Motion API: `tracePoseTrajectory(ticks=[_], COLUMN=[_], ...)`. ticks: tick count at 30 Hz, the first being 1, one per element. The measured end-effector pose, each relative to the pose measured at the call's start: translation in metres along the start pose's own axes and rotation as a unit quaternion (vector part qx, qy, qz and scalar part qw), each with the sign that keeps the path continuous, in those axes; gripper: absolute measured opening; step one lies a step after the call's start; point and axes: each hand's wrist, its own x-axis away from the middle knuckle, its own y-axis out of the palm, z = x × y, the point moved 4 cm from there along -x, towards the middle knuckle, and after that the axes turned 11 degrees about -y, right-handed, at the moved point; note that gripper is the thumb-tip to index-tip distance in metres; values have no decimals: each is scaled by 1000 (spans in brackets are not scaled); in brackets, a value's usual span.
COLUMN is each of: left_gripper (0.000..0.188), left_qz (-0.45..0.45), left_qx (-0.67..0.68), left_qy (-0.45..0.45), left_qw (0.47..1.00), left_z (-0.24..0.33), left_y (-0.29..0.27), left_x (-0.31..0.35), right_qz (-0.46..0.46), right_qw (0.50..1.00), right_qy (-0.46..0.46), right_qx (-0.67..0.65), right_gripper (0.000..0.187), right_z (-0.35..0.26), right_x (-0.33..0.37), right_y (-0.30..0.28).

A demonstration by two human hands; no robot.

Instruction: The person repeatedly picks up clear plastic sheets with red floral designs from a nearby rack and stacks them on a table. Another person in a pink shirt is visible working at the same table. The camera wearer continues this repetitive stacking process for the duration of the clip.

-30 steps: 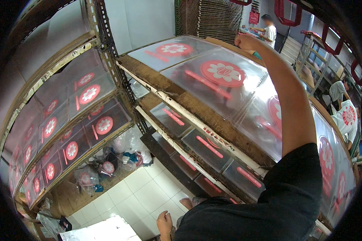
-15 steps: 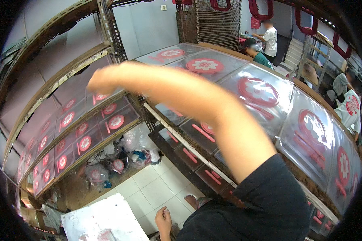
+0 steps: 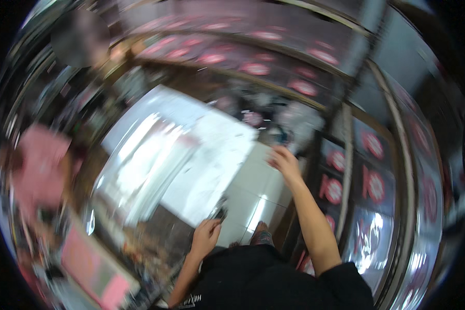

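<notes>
My left hand [image 3: 205, 238]: its fingers curled beside a small dark object [image 3: 220, 211] at the counter's [image 3: 214, 163] near corner; whether they gripped it, I could not tell. My right hand [image 3: 285, 163]: its fingers hung parted, loosely bent, over floor tiles [image 3: 248, 191]. Clear plastic sheeting [image 3: 155, 160]: lay on the counter. Clear bags [image 3: 300, 119]: sat low, contents blurred. Rack [image 3: 348, 160]: held pink-and-white printed sheets [image 3: 374, 186].

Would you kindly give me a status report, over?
Left hand near white board, grip blurred. Right hand above floor, nothing visibly held. Clear plastic partly covers board.
</notes>
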Motion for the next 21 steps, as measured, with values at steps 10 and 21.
tracePoseTrajectory(ticks=[10,21], left_gripper=[35,65], left_qz=[226,160], left_qx=[-184,-321], left_qy=[-80,-2], left_qw=[953,934], left_z=[-51,-58], left_y=[-39,-18], left_x=[72,47], right_qz=[-342,-177], right_qw=[837,841], right_qy=[207,185], right_qx=[374,477], right_gripper=[18,33], right_z=[294,271], right_x=[317,278], right_y=[-194,-131])
